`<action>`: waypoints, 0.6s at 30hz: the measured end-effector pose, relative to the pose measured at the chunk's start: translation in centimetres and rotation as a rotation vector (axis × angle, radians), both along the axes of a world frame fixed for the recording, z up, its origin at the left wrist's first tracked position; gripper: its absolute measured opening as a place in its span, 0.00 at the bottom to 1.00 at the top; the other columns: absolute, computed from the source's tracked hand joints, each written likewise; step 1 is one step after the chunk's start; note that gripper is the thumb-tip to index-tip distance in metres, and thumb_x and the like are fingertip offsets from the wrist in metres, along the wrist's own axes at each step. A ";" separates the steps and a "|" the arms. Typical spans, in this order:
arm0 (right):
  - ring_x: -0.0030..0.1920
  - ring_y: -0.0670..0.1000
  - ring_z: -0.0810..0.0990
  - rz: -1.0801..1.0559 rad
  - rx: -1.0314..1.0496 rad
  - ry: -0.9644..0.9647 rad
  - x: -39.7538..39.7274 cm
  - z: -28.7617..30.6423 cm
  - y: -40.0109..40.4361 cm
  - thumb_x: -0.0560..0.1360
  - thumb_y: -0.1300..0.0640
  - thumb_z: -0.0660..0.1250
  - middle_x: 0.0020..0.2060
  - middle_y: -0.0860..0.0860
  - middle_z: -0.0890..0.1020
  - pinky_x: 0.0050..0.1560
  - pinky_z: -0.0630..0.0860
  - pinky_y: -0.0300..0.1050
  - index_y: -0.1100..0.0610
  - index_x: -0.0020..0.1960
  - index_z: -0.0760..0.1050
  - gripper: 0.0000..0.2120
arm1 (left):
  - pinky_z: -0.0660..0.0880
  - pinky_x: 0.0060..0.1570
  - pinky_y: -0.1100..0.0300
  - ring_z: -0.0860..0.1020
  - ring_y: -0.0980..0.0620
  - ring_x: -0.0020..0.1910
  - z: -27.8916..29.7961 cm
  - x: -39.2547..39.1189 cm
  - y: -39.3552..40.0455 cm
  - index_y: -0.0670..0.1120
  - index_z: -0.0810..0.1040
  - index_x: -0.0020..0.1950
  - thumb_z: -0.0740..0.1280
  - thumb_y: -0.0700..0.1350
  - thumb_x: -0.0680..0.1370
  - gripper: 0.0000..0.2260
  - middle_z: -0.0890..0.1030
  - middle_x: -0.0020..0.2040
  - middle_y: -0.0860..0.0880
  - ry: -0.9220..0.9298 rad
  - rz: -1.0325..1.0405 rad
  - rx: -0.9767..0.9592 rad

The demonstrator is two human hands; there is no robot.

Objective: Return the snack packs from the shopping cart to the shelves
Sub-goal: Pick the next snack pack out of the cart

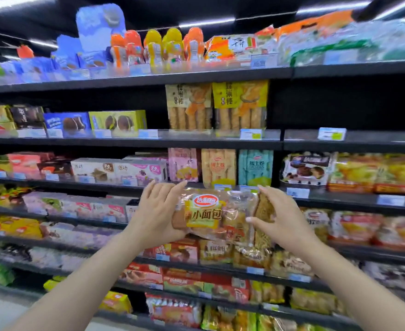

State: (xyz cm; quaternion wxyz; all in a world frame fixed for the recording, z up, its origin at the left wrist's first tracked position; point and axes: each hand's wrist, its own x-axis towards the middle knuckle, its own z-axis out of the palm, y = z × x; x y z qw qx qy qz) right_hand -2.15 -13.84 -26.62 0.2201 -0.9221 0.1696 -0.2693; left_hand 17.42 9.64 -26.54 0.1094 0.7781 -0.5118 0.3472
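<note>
A clear bag of small bread rolls (217, 215) with a yellow and red label is held up in front of the dark shelves (196, 142). My left hand (158, 211) grips its left end, thumb on the front near the top edge. My right hand (280, 217) holds the right end, thumb on the front and fingers curled round behind. The bag hangs level with the shelf of bread packs (220, 253), just below the row of roll packs. The shopping cart is out of view.
Several tiers of shelving fill the view, stocked with boxed cakes (117, 121), tall stick packs (217, 106) and bagged breads (354, 229). An unlit gap (340, 103) lies on the second shelf at the right. Pale floor (3, 309) shows at the lower left.
</note>
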 end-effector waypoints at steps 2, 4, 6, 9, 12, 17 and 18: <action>0.75 0.47 0.54 -0.120 0.056 -0.062 -1.7 -0.9 -0.1 0.70 0.36 0.68 0.75 0.44 0.57 0.74 0.58 0.51 0.45 0.76 0.53 0.42 | 0.64 0.67 0.42 0.70 0.46 0.59 -0.6 -0.5 -1.4 0.45 0.63 0.73 0.65 0.66 0.61 0.45 0.75 0.58 0.47 0.048 -0.043 -0.032; 0.76 0.48 0.52 -0.203 0.193 -0.141 -3.4 -1.2 -0.1 0.68 0.36 0.70 0.76 0.43 0.53 0.73 0.59 0.52 0.44 0.77 0.50 0.46 | 0.60 0.67 0.45 0.69 0.46 0.60 -0.8 -1.5 -3.0 0.44 0.63 0.72 0.67 0.66 0.61 0.45 0.74 0.58 0.47 0.063 -0.089 -0.057; 0.76 0.49 0.51 -0.257 0.296 -0.183 -5.2 -1.3 -0.4 0.67 0.37 0.71 0.76 0.42 0.47 0.71 0.60 0.52 0.42 0.77 0.47 0.48 | 0.60 0.67 0.45 0.69 0.46 0.60 -0.8 -2.8 -4.5 0.45 0.63 0.73 0.69 0.65 0.61 0.46 0.74 0.59 0.47 0.058 -0.126 -0.059; 0.76 0.49 0.52 -0.279 0.317 -0.211 -7.8 -0.9 -1.4 0.65 0.38 0.73 0.77 0.41 0.47 0.70 0.61 0.51 0.39 0.76 0.43 0.51 | 0.61 0.69 0.42 0.69 0.46 0.61 -0.5 -4.7 -7.1 0.45 0.62 0.74 0.74 0.65 0.61 0.48 0.74 0.60 0.47 0.067 -0.165 -0.055; 0.75 0.46 0.55 -0.271 0.299 -0.229 -10.5 0.1 -3.1 0.65 0.42 0.76 0.76 0.40 0.51 0.70 0.60 0.50 0.39 0.76 0.40 0.54 | 0.66 0.66 0.38 0.69 0.47 0.60 0.8 -6.8 -10.4 0.44 0.62 0.72 0.77 0.63 0.58 0.50 0.75 0.59 0.45 0.052 -0.209 -0.090; 0.75 0.45 0.53 -0.306 0.239 -0.308 -15.8 2.2 -7.9 0.65 0.44 0.77 0.76 0.39 0.50 0.71 0.59 0.52 0.37 0.75 0.38 0.55 | 0.58 0.69 0.44 0.69 0.46 0.60 2.8 -11.3 -17.5 0.45 0.62 0.72 0.69 0.66 0.63 0.44 0.74 0.60 0.46 0.039 -0.284 -0.156; 0.76 0.45 0.51 -0.316 0.210 -0.305 -16.9 2.6 -9.1 0.65 0.44 0.76 0.76 0.39 0.48 0.72 0.58 0.53 0.37 0.75 0.37 0.55 | 0.57 0.69 0.45 0.69 0.46 0.60 3.2 -12.4 -19.2 0.45 0.62 0.73 0.66 0.67 0.64 0.43 0.74 0.60 0.46 0.036 -0.297 -0.164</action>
